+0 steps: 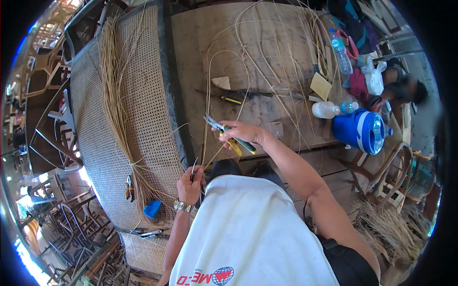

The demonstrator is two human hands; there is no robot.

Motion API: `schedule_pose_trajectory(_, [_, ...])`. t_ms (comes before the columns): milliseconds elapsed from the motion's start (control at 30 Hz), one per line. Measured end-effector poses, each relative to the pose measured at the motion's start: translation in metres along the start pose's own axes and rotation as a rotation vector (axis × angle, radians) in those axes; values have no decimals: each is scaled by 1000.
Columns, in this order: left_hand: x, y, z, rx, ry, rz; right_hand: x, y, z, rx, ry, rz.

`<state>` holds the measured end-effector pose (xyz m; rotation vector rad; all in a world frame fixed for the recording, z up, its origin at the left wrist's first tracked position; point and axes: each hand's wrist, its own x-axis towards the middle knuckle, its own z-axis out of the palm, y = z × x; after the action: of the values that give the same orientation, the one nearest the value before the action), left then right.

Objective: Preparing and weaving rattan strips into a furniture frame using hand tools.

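Your left hand [189,185], wristwatch [182,206] on it, is curled shut around a thin dark tool [192,169] at the edge of the woven cane panel [143,95]. Just beyond, your right hand [241,132] is closed on the yellow-and-green-handled pliers [228,135], held over the wooden workbench [267,105]. Loose cane strands [248,71] loop across the bench, and a tied rattan bundle [117,109] lies on the panel. Farther right stands a blue jug [360,129].
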<state>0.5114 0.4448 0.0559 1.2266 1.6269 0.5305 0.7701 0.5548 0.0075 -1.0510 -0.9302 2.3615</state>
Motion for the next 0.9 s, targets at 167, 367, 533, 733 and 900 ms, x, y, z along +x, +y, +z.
schedule_pose_trajectory(167, [-10,-3,0,-22,14,-25,-9,6,3,48,22,24])
schedule_pose_trajectory(367, [-22,-23,-8,36,41,-91,-3,39,0,330,330,-59])
schedule_pose_trajectory(533, [-26,-27,-9,65,31,-105,1,38,-18,124,223,136])
schedule_pose_trajectory(733, [-25,-23,-12,22,16,-107,31,14,-32,164,277,39])
schedule_pose_trajectory(900, [-25,-21,-12,13,9,-131,58,1,-45,50,269,76])
